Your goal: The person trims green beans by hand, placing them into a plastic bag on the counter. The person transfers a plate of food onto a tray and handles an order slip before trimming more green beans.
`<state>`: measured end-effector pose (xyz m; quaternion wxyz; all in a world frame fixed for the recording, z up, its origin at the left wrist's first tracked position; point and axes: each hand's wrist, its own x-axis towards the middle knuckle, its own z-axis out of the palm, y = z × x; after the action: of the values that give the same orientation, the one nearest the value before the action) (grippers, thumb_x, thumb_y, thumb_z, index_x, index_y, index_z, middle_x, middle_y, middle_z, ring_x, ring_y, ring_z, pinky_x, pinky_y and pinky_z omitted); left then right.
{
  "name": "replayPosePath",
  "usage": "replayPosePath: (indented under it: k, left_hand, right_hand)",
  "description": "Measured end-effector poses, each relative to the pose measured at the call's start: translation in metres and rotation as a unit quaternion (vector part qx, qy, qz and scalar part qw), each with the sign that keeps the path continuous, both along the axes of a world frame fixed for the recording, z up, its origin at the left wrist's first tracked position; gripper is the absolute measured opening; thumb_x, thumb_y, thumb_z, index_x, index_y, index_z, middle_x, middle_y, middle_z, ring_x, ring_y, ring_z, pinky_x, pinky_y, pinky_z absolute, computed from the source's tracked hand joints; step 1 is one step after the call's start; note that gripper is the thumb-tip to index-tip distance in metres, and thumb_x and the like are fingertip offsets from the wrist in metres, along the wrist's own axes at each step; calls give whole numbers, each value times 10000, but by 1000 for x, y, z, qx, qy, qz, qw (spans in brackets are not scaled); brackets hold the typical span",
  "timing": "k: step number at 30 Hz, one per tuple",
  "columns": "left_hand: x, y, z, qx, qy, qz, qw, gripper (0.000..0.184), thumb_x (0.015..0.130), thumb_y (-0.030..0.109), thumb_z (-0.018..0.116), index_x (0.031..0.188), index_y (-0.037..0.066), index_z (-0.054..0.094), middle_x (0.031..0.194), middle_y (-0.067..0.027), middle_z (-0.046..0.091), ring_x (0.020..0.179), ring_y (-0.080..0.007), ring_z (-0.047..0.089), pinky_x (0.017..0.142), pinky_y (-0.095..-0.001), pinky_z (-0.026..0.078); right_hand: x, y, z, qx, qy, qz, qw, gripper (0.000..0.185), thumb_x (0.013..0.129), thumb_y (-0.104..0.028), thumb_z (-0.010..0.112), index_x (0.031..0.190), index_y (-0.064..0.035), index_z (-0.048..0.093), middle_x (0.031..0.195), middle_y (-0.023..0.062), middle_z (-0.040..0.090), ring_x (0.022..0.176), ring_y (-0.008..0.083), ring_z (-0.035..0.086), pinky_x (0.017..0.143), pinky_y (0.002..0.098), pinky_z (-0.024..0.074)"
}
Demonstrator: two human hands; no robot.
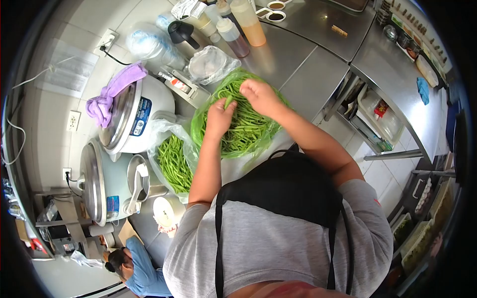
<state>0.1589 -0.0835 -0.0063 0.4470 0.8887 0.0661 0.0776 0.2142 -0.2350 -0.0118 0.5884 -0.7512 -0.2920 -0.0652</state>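
Note:
My left hand is closed around a green bean, whose end shows above the thumb. Just to its right, my right hand has its fingers curled together; what they hold, if anything, is hidden. Both hands are over an open green plastic bag filled with long green beans. Left of my left forearm, a clear plastic bag holds more green beans.
Two large rice cookers stand at the left, one with a purple cloth. Squeeze bottles line the back of the steel counter. A person in blue is at the lower left. A steel table stands right.

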Motion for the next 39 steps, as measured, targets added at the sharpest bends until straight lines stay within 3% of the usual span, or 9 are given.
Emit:
replayPosePath:
  k: [2, 6, 14, 23, 27, 30, 33, 34, 39]
  left_hand:
    - [4, 8, -2, -137, -19, 28, 990, 118, 797, 132, 538, 773, 19, 562, 617, 22, 517, 511, -72, 443, 476, -217, 357]
    - [3, 7, 22, -312, -36, 56, 948, 68, 820, 111, 504, 840, 52, 533, 601, 21, 471, 403, -39, 333, 353, -178, 229]
    - [-3, 0, 30, -415, -39, 25, 909, 77, 827, 128, 502, 846, 58, 529, 626, 17, 482, 432, -45, 359, 383, -190, 262]
    - [-13, -23, 30, -245, -81, 3, 966, 110, 824, 147, 510, 804, 47, 551, 597, 26, 461, 511, -55, 375, 466, -190, 308]
    - [-6, 3, 35, -359, -138, 48, 922, 130, 857, 192, 456, 817, 73, 490, 677, -9, 500, 529, -74, 418, 497, -200, 350]
    - [-13, 11, 41, -405, -127, 38, 905, 112, 856, 152, 447, 781, 72, 470, 638, 10, 484, 538, -68, 419, 488, -205, 343]
    - [-10, 26, 27, -271, -68, 54, 959, 129, 844, 149, 472, 772, 44, 479, 627, -7, 500, 573, -84, 461, 508, -226, 362]
    - [-9, 23, 23, -78, -111, 69, 988, 142, 809, 146, 522, 806, 4, 520, 643, -50, 545, 607, -112, 500, 547, -267, 395]
    - [-14, 18, 11, 124, 4, -48, 991, 189, 767, 136, 566, 906, 8, 568, 706, -50, 571, 630, -114, 485, 613, -260, 406]
  right_hand:
    - [7, -3, 1, 11, 47, 26, 999, 169, 803, -170, 485, 844, -23, 558, 791, 137, 593, 739, 307, 560, 656, 349, 439]
    - [4, -3, -11, -66, 46, 74, 994, 186, 791, -181, 504, 878, -34, 579, 816, 138, 601, 744, 272, 573, 665, 321, 443]
    - [-3, 10, -18, 43, 257, 228, 938, 176, 761, -178, 505, 785, -28, 595, 710, 125, 596, 654, 137, 565, 612, 286, 441]
    - [-20, 18, -7, -239, 72, 21, 968, 201, 725, -235, 524, 691, -47, 588, 663, 146, 576, 653, 317, 563, 595, 399, 442]
    - [-30, 21, -26, -293, -67, 91, 949, 229, 723, -298, 534, 720, -79, 600, 740, 93, 583, 696, 275, 577, 625, 394, 451]
    - [-32, 26, -30, -332, -94, 73, 936, 134, 711, -183, 509, 717, -77, 590, 778, 91, 572, 730, 260, 575, 635, 372, 452]
    - [-30, 25, -26, -314, -123, 44, 940, 112, 705, -131, 486, 723, -63, 573, 768, 94, 565, 726, 261, 570, 630, 370, 448]
    - [-28, 23, -23, -302, -136, 31, 943, 109, 704, -117, 478, 729, -59, 568, 764, 94, 562, 725, 262, 568, 628, 370, 447]
    - [-17, 17, -14, -200, -177, -27, 963, 61, 719, -108, 511, 739, -50, 512, 735, 100, 535, 703, 276, 545, 606, 377, 427]
